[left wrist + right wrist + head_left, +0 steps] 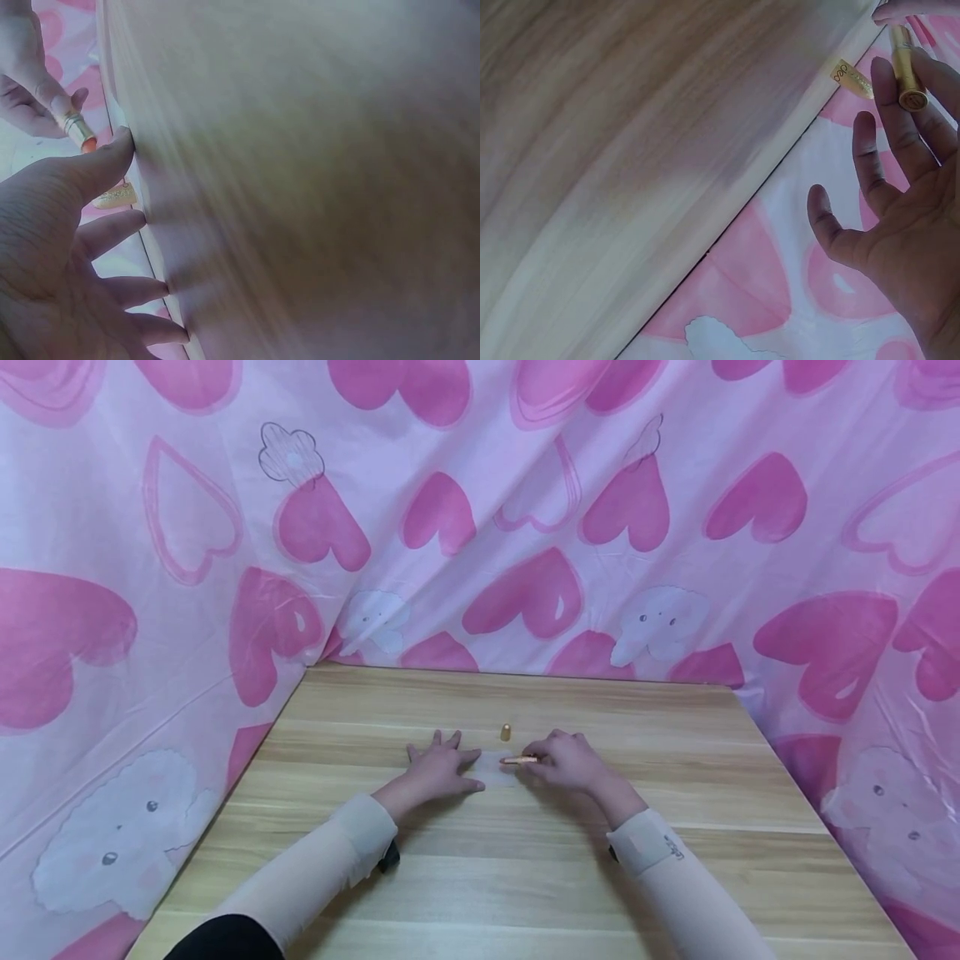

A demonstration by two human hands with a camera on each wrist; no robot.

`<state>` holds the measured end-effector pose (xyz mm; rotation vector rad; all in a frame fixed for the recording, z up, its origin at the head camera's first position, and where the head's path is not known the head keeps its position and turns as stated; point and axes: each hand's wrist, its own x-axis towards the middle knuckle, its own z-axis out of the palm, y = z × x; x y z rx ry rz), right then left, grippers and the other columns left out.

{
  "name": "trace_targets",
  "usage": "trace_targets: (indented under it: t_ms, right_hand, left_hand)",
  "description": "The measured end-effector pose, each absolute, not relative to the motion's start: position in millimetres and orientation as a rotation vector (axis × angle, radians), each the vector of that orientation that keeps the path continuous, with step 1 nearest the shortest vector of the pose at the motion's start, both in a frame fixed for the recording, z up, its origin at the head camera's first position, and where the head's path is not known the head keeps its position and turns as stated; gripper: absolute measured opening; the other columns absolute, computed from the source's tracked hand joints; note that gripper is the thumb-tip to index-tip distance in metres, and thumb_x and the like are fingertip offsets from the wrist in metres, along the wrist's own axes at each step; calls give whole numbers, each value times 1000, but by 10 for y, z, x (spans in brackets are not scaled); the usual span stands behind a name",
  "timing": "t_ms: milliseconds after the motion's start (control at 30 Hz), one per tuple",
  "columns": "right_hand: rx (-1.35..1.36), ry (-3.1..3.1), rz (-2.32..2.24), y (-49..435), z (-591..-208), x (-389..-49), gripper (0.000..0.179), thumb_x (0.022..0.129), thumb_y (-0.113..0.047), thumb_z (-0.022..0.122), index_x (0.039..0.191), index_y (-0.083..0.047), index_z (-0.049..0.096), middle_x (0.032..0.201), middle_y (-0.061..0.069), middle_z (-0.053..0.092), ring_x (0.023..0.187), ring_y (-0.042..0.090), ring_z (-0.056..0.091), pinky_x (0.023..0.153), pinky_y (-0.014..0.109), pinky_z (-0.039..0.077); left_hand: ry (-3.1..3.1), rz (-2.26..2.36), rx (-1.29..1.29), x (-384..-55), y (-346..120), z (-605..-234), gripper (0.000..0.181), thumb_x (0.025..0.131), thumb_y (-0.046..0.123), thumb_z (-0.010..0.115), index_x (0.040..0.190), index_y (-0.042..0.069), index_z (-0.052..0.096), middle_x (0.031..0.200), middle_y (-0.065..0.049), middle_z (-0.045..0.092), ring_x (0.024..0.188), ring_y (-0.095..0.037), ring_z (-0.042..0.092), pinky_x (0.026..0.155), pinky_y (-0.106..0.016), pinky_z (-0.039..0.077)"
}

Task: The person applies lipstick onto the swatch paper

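Note:
My right hand (570,762) pinches a gold lipstick (519,760), its orange-red tip (89,145) pointing left toward my other hand. Over a thin whitish sheet (497,774) the lipstick is held; whether the tip touches it I cannot tell. My left hand (435,768) rests with spread fingers at the sheet's left side, its fingertips (166,286) on the table. Just beyond the sheet a gold lipstick cap (506,732) stands upright, with dark lettering on it in the right wrist view. The right hand's other fingers (866,150) extend loosely in that view.
The wood-grain table (480,877) extends around both hands. Behind and beside it hangs a pink cloth (525,527) printed with hearts and white cartoon animals. Light sleeves (330,847) cover both forearms, with a dark band (389,857) showing under the left cuff.

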<state>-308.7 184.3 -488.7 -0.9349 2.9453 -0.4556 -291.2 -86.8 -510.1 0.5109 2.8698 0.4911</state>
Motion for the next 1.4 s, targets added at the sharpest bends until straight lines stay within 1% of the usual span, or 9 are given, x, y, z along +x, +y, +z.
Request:
trace_targets:
  t_ms: [300, 500, 633, 700, 767, 867, 1033, 1200, 1400]
  right_hand:
    - [-984, 3014, -606, 1879, -4891, -3134, 21, 96, -36, 69, 111, -23, 77, 84, -13, 67, 78, 10, 54, 68, 34, 46]
    - [-939, 2987, -915, 1870, -4860, -3142, 22, 96, -36, 69, 112, -22, 77, 89, -11, 68, 82, 12, 57, 69, 33, 48]
    - [-912, 2903, -1131, 1848, -4800, -3136, 19, 97, -33, 69, 111, -22, 76, 88, -12, 69, 84, 13, 60, 63, 32, 49]
    - [-884, 2862, -1230, 1839, -4767, -3130, 18, 98, -34, 68, 110, -23, 76, 88, -13, 70, 84, 13, 61, 61, 32, 50]
    - [-845, 2833, -1317, 1830, -4732, -3115, 19, 98, -37, 67, 110, -25, 75, 89, -14, 72, 87, 13, 62, 66, 33, 50]
    - [-776, 2776, -1451, 1811, -4674, -3073, 22, 99, -41, 64, 113, -28, 74, 92, -14, 73, 92, 13, 65, 77, 38, 51]
    - [-684, 2597, -1707, 1744, -4561, -2971, 28, 99, -42, 63, 118, -24, 72, 98, -3, 74, 102, 20, 65, 87, 44, 51]
    - [-709, 2428, -1864, 1655, -4498, -2910, 30, 100, -34, 63, 122, -14, 71, 103, 12, 74, 109, 25, 65, 98, 42, 50]
    - [-714, 2153, -1953, 1618, -4484, -2879, 34, 106, -29, 54, 123, -4, 67, 102, 9, 72, 105, 23, 65, 99, 48, 49]
  left_hand:
    - [2875, 539, 510, -2927, -876, -5121, 69, 83, 61, 74, 143, 31, 58, 160, -18, 31, 144, -56, 17, 95, -89, 8]
    - [2862, 607, 493, -2922, -918, -5086, 71, 86, 61, 70, 147, 30, 53, 162, -14, 30, 146, -52, 17, 98, -87, 4]
    - [2913, 626, 479, -2921, -943, -4980, 73, 86, 64, 67, 148, 28, 52, 158, -9, 38, 145, -45, 31, 103, -84, 10]
    - [2887, 802, 456, -2920, -930, -4900, 71, 88, 62, 67, 147, 25, 54, 152, -7, 48, 139, -38, 43, 108, -75, 22]
    - [2783, 1121, 432, -2931, -888, -4812, 65, 90, 56, 69, 143, 19, 58, 142, -7, 59, 131, -32, 54, 109, -63, 35]
    - [2439, 1669, 369, -2938, -774, -4676, 54, 93, 44, 71, 136, 12, 63, 131, -6, 66, 122, -27, 60, 103, -50, 48]
    - [1976, 2116, 268, -2899, -556, -4523, 51, 93, 40, 72, 133, 9, 65, 135, -4, 63, 129, -24, 55, 104, -56, 45]
    - [1810, 2305, 246, -2853, -381, -4476, 51, 92, 41, 74, 131, 9, 67, 133, -1, 65, 128, -19, 56, 109, -51, 41]
    - [1750, 2398, 320, -2854, -298, -4459, 44, 93, 38, 73, 123, 7, 71, 127, -4, 69, 121, -19, 60, 110, -56, 37]
